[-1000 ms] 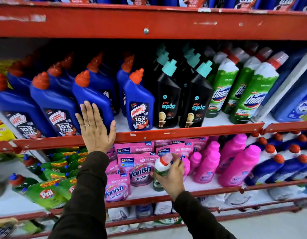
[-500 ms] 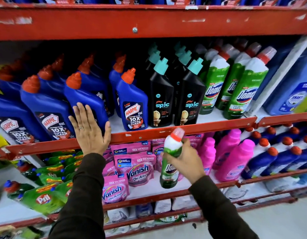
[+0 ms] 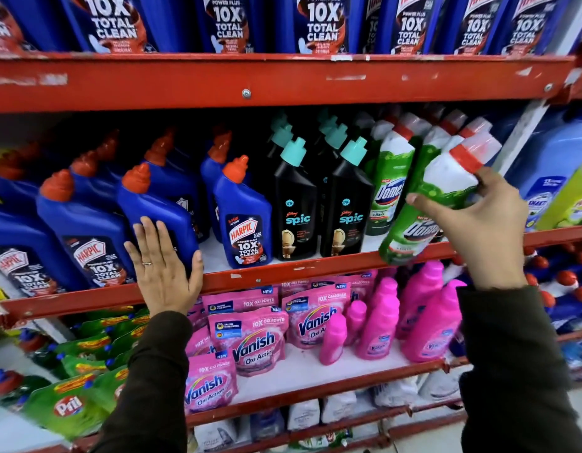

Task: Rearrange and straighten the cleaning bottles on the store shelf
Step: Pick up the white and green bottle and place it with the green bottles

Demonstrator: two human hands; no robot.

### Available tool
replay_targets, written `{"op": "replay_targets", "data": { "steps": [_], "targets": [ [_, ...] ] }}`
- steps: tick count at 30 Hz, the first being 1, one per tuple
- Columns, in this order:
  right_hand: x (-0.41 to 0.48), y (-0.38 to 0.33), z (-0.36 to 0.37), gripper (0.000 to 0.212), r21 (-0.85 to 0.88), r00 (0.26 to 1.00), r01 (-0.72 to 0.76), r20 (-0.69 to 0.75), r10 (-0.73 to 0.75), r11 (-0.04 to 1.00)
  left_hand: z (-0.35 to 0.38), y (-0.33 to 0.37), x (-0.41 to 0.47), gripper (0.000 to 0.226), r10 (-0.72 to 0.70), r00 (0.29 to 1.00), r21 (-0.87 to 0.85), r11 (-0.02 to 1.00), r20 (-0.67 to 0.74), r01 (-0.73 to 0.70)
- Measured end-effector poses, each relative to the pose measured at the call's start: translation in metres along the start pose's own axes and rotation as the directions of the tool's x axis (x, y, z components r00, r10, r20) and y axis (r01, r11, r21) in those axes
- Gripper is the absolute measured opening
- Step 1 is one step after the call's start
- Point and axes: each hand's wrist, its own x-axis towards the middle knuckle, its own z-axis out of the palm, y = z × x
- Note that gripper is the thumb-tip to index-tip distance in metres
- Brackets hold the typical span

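My right hand [image 3: 479, 230] grips a green Domex bottle [image 3: 430, 204] with a white top and red cap, tilted to the right in front of the row of Domex bottles [image 3: 389, 188] on the middle shelf. Its base hangs over the red shelf rail [image 3: 283, 276]. My left hand [image 3: 163, 269] lies flat, fingers spread, against the front of a blue Harpic bottle [image 3: 155, 207] and the rail below it. Another blue Harpic bottle [image 3: 245, 223] stands upright to its right, beside two black Spic bottles [image 3: 294, 204] with teal caps.
The top shelf carries a row of blue Harpic bottles [image 3: 319, 24]. Below, pink Vanish pouches [image 3: 253, 341] and pink bottles [image 3: 423, 312] fill the lower shelf, with green Pril pouches [image 3: 67, 403] at the left. Pale blue bottles [image 3: 551, 178] stand at the far right.
My right hand has lifted the green Domex bottle from the lower shelf up and rightwards to the Domex row. My left hand has stayed on the blue Harpic bottle.
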Motion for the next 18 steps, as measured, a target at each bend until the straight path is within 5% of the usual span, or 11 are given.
{"op": "replay_targets", "data": {
  "steps": [4, 12, 18],
  "targets": [
    [0.010, 0.007, 0.020, 0.067, 0.043, 0.994, 0.059, -0.093, -0.055, 0.997, 0.000, 0.000, 0.001, 0.085, 0.009, 1.000, 0.011, 1.000, 0.009, -0.009],
    [0.031, 0.021, 0.055, 0.091, -0.038, 1.000, 0.015, -0.004, -0.015, 0.999, 0.001, -0.001, 0.001, 0.080, 0.010, 1.000, 0.042, 0.999, -0.002, -0.010],
    [0.042, 0.019, 0.073, 0.086, -0.039, 1.000, 0.018, -0.013, -0.018, 0.999, 0.000, 0.000, 0.001, 0.078, 0.011, 1.000, 0.043, 0.999, -0.011, -0.011]
  ]
}}
